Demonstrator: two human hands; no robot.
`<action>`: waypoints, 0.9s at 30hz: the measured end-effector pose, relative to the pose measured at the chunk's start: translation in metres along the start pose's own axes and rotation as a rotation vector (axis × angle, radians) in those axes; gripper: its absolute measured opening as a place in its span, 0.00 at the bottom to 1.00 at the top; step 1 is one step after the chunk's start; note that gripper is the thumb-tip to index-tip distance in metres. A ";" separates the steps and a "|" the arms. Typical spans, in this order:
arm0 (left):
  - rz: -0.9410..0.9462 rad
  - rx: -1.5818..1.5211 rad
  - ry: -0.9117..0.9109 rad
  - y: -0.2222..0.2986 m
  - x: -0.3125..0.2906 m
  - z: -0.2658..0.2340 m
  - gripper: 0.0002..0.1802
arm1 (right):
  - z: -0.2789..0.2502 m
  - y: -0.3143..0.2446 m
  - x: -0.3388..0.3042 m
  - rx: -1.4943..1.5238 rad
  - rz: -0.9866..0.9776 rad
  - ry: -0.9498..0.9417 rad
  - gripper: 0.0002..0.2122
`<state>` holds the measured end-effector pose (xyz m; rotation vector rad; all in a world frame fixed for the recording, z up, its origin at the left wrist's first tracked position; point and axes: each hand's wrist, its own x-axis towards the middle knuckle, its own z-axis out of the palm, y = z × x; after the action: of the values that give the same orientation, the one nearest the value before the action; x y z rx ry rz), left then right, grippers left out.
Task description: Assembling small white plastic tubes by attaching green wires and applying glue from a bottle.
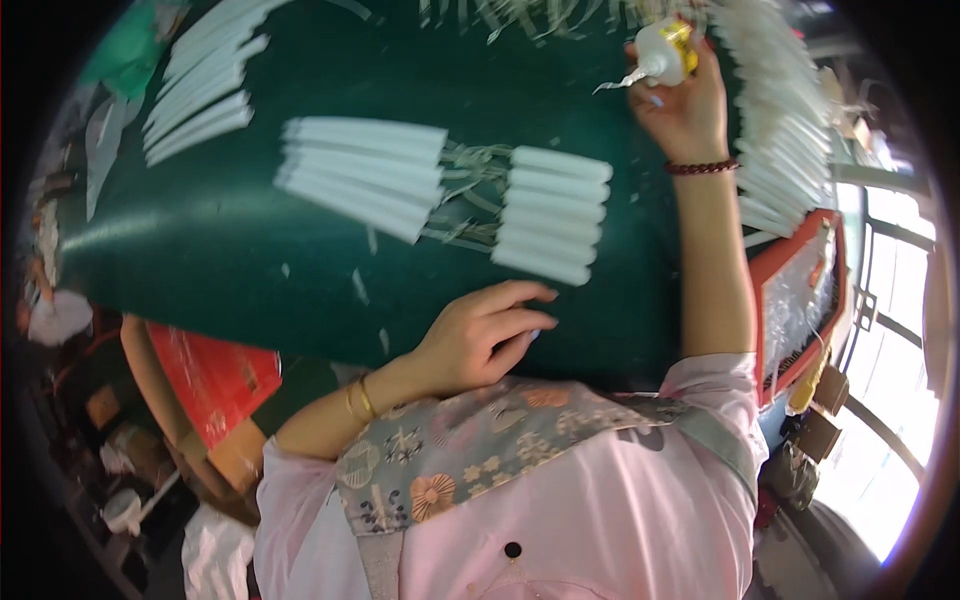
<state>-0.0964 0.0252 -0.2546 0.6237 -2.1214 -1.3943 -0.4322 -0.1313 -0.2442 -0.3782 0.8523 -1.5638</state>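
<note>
My right hand [690, 110] reaches to the far right of the table, its fingers wrapped round a small white squeeze bottle [655, 55] with a yellow label. The bottle's thin nozzle, ringed with whitish residue, points left. My left hand [485, 335] rests by the table's near edge, fingers apart and loosely bent, holding nothing. Just beyond it lies a row of short white tubes [552, 215]. Pale ribbon-like strips [472, 180] run from these to a second row of longer white tubes [365, 170] on the left.
More white tubes [205, 75] lie at the far left of the green table [230, 260]. A long stack of them [785, 120] lines the right side, above a red-rimmed tray [790, 265]. Loose pale strips [540, 15] lie along the far edge. A red package [215, 370] is below left.
</note>
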 end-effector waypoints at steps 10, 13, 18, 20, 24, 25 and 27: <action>-0.018 -0.026 0.003 0.008 0.011 0.002 0.15 | -0.021 -0.036 0.031 1.027 0.094 0.100 0.15; -0.023 -0.026 0.018 0.013 0.012 0.003 0.15 | -0.033 -0.052 0.047 1.205 0.032 0.161 0.14; -0.089 -0.040 0.000 0.016 0.007 -0.003 0.13 | -0.039 -0.054 0.044 1.345 0.017 0.166 0.23; -0.103 -0.055 -0.001 0.016 0.002 -0.004 0.13 | -0.032 -0.045 0.033 1.307 0.019 0.183 0.25; -0.066 -0.044 0.011 0.016 -0.013 -0.012 0.14 | -0.016 -0.017 -0.027 0.918 0.269 -0.071 0.27; -0.062 0.011 -0.020 0.023 -0.013 -0.022 0.14 | -0.006 -0.010 -0.052 0.606 0.191 -0.142 0.22; 0.123 0.273 0.074 0.023 -0.009 -0.046 0.14 | 0.041 0.012 -0.122 -0.162 0.044 -0.121 0.12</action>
<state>-0.0613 0.0075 -0.2198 0.6259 -2.2675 -1.0094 -0.3725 -0.0270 -0.1971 -0.5618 0.8896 -1.4206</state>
